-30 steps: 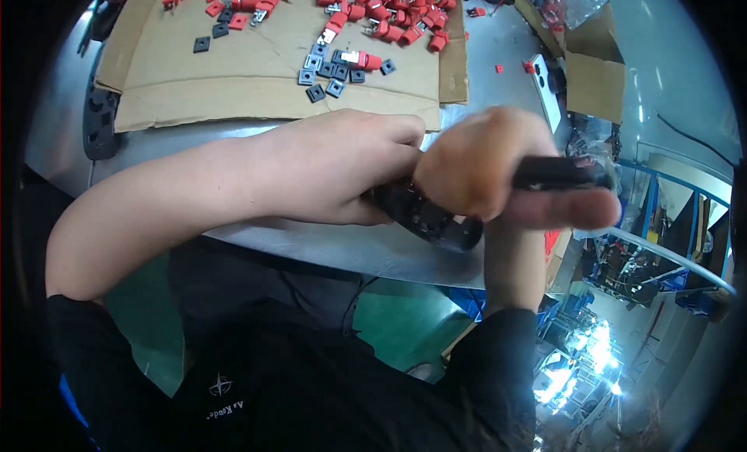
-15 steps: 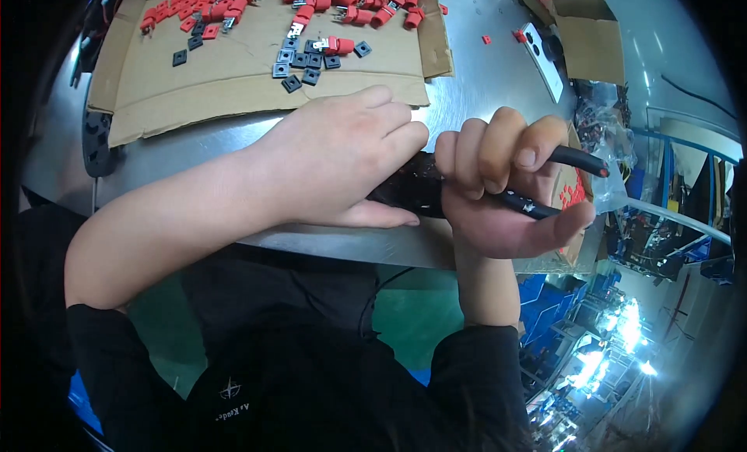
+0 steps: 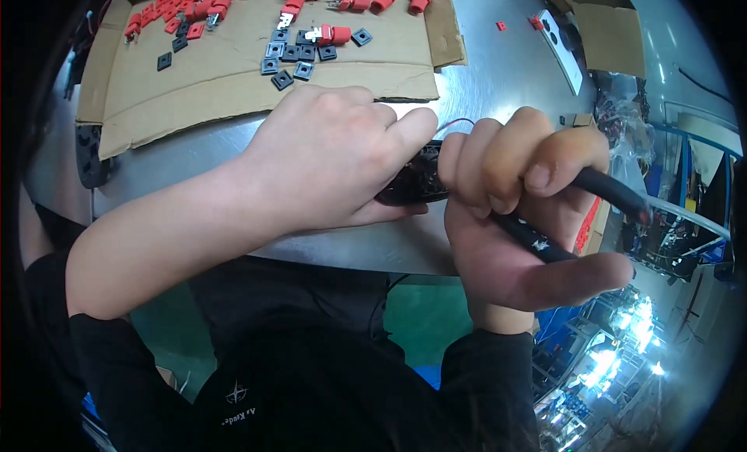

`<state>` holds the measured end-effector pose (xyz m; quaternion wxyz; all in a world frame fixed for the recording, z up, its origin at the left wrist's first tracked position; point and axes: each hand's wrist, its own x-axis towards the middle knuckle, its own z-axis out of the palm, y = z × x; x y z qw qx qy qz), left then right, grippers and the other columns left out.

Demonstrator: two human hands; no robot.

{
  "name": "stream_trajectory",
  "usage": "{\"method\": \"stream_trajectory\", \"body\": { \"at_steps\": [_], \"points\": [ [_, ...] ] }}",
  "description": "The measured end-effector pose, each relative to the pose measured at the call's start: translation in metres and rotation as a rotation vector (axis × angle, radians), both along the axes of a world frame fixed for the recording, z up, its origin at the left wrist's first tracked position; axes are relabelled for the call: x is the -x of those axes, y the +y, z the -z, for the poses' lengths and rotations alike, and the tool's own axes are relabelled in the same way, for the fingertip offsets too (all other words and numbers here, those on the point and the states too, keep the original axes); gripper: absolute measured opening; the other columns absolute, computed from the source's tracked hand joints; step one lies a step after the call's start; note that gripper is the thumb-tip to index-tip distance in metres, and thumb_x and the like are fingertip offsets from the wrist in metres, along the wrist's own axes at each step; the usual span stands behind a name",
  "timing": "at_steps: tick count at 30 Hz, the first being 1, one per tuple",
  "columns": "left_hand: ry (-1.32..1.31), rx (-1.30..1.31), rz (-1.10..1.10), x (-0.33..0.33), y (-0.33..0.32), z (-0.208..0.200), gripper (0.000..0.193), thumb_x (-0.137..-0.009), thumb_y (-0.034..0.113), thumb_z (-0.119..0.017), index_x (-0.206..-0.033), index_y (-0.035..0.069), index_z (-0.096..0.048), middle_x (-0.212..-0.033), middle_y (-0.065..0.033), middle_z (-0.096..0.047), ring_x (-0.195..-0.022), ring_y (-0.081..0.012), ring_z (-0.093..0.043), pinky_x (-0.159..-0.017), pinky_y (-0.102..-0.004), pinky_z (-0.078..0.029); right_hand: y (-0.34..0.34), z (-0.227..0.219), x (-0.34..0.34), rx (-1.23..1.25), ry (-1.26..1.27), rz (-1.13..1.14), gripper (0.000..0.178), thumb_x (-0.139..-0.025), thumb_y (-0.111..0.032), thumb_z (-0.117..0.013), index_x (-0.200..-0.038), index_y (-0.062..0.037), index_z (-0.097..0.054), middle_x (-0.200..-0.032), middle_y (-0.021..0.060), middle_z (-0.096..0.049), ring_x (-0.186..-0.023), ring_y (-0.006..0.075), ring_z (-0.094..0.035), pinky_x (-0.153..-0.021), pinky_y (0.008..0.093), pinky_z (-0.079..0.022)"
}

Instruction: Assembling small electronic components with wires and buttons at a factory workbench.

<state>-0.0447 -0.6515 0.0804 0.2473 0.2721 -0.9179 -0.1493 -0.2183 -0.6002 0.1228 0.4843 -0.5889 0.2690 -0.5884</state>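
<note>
My right hand (image 3: 529, 187) is closed round a pair of black-handled pliers (image 3: 611, 193). One handle shows beyond the curled fingers and the other lies against the palm, the two spread apart. The jaws are hidden. Palm down, my left hand (image 3: 334, 152) is closed on a glossy black piece (image 3: 419, 175) between the two hands; its kind is not clear. A thin dark wire (image 3: 455, 122) loops up beside it, behind my right hand's fingers. Both hands are above the near edge of the metal table.
Beyond my hands, a cardboard tray (image 3: 210, 94) holds red plug-like parts (image 3: 334, 35) with metal prongs and small black square pieces (image 3: 282, 80). A white phone-like object (image 3: 559, 51) lies at the far right, near a cardboard box (image 3: 611, 31) and clear plastic wrap (image 3: 622, 125).
My right hand has come nearer and a little right with the pliers. The black piece is still in my left hand, and the thin wire has come into sight. The view has shifted slightly.
</note>
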Motion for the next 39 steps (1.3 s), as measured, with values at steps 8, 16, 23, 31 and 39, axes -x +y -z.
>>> {"method": "stream_trajectory", "body": {
  "at_steps": [8, 16, 23, 31, 39],
  "points": [
    [-0.117, -0.007, -0.062, -0.005, 0.008, -0.004, 0.063, -0.074, 0.064, -0.081, -0.083, 0.005, -0.059, -0.064, -0.0091, -0.066, -0.066, -0.025, -0.072, -0.059, -0.0366, -0.056, 0.004, 0.005, -0.013, 0.019, -0.019, 0.049, 0.076, -0.085, -0.087, -0.055, -0.103, -0.0141, -0.044, -0.078, 0.002, -0.041, -0.062, 0.012, -0.035, -0.061, 0.0308, -0.03],
    [-0.214, -0.227, -0.187, 0.001, 0.005, -0.016, 0.047, -0.078, 0.055, -0.078, -0.074, 0.009, -0.075, -0.07, -0.0092, -0.072, -0.07, -0.0277, -0.074, -0.064, -0.0399, -0.059, -0.001, -0.006, -0.02, -0.105, 0.089, 0.029, 0.076, -0.085, -0.083, -0.059, -0.103, -0.0103, -0.046, -0.079, 0.0037, -0.042, -0.066, 0.0124, -0.039, -0.062, 0.0299, -0.035],
    [-0.227, -0.266, -0.144, 0.001, 0.01, -0.015, 0.046, -0.08, 0.058, -0.076, -0.075, 0.012, -0.077, -0.07, -0.0078, -0.072, -0.071, -0.0263, -0.074, -0.065, -0.0394, -0.059, -0.029, -0.015, -0.022, -0.334, -0.102, -0.081, 0.062, -0.099, -0.069, -0.043, -0.1, -0.0067, -0.046, -0.078, 0.0024, -0.039, -0.062, 0.0111, -0.036, -0.057, 0.024, -0.032],
    [-0.179, -0.297, -0.099, 0.0, 0.0, -0.016, 0.05, -0.083, 0.061, -0.073, -0.073, 0.011, -0.077, -0.067, -0.0098, -0.069, -0.069, -0.029, -0.072, -0.07, -0.0404, -0.06, -0.048, -0.007, -0.002, -0.254, -0.039, -0.352, 0.075, -0.093, -0.085, -0.039, -0.092, -0.0109, -0.05, -0.067, -0.0001, -0.043, -0.053, 0.0084, -0.036, -0.049, 0.0244, -0.029],
    [-0.135, -0.232, -0.001, -0.011, -0.008, -0.013, 0.053, -0.081, 0.062, -0.073, -0.075, 0.009, -0.073, -0.065, -0.0116, -0.068, -0.065, -0.0308, -0.071, -0.066, -0.0415, -0.058, -0.074, 0.004, -0.003, -0.029, -0.121, -0.862, 0.064, -0.094, -0.068, -0.054, -0.089, -0.0045, -0.059, -0.06, 0.0079, -0.052, -0.04, 0.017, -0.044, -0.04, 0.031, -0.039]
  ]
}}
